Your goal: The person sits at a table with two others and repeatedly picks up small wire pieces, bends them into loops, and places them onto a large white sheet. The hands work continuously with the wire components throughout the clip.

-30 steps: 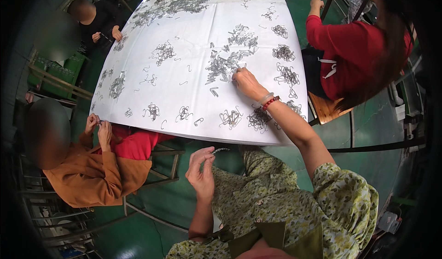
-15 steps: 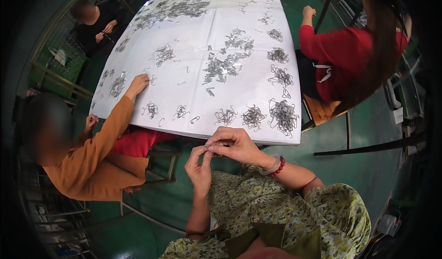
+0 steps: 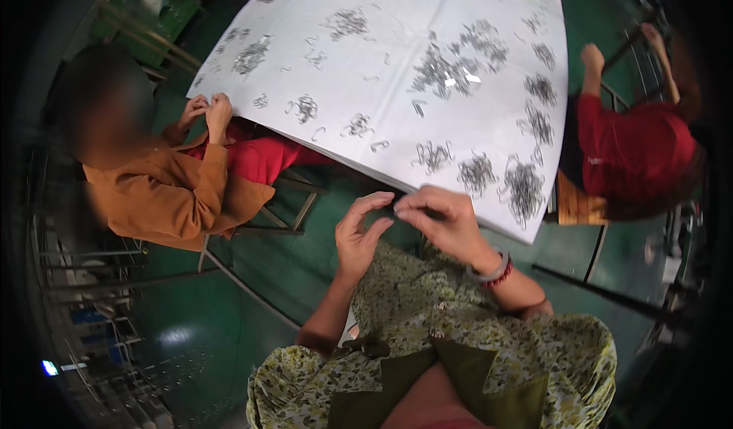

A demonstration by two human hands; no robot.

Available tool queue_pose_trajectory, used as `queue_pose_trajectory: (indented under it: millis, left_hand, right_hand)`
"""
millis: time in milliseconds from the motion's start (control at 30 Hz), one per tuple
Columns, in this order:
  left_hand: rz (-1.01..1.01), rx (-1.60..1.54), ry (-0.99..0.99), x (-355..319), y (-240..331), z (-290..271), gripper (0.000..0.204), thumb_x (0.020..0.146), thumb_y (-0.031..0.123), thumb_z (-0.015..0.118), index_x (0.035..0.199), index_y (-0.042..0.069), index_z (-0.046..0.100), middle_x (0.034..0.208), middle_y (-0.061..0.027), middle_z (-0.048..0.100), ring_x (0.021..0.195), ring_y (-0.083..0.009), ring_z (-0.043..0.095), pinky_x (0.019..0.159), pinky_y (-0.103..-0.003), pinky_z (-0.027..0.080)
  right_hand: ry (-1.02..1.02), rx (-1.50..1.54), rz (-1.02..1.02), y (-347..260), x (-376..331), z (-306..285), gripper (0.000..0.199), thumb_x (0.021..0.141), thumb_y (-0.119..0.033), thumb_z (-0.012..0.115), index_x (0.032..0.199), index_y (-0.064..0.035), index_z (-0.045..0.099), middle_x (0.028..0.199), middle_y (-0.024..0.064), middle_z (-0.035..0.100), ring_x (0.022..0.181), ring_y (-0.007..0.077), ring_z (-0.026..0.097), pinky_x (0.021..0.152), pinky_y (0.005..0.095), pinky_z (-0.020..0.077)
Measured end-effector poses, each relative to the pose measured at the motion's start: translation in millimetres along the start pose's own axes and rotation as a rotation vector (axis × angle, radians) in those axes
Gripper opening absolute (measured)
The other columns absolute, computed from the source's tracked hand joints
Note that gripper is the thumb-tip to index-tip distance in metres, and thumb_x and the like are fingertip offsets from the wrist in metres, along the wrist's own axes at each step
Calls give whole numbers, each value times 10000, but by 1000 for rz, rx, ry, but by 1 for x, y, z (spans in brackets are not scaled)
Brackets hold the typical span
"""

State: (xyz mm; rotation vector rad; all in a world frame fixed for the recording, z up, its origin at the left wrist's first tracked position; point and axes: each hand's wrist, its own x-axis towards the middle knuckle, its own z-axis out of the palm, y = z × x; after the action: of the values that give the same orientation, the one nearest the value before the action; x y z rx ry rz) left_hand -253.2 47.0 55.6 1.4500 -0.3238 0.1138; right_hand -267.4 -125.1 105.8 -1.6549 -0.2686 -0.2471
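Both hands have drawn closer, off the table's (image 3: 473, 200) near edge; right hand (image 3: 443, 223) and left hand (image 3: 359, 238) pinch a small metal piece (image 3: 395, 209) between meeting fingertips, lying crosswise

Tiny piece between hands (image 3: 397, 227) indiscernible

White table sheet (image 3: 397, 17), scattered wire piles (image 3: 524, 188), seated person in orange jacket (image 3: 164, 192), person in red top (image 3: 630, 150), green floor (image 3: 252, 261)
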Motion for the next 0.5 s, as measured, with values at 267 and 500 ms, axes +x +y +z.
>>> queue_pose_trajectory:
  millis: [267, 500]
  left_hand:
    - [5, 559, -43, 153, -56, -25, 172, 913, 104, 604, 1002, -18, 686, 936, -150, 694, 807, -203, 657, 738, -309, 498]
    - [316, 1065, -178, 269, -175, -3, 183, 799, 12, 639, 976, -3, 686, 959, -177, 644, 947, -344, 598, 826, -401, 491]
  right_hand:
    - [-138, -4, 101, 19, -7, 0, 78, 806, -6, 719, 883, -13, 714, 838, 80, 703, 751, 142, 655, 660, 252, 511]
    - [-145, 57, 198, 39, -11, -3, 159, 833, -6, 683, 984, -50, 702, 866, 46, 681, 658, 114, 564, 605, 250, 479]
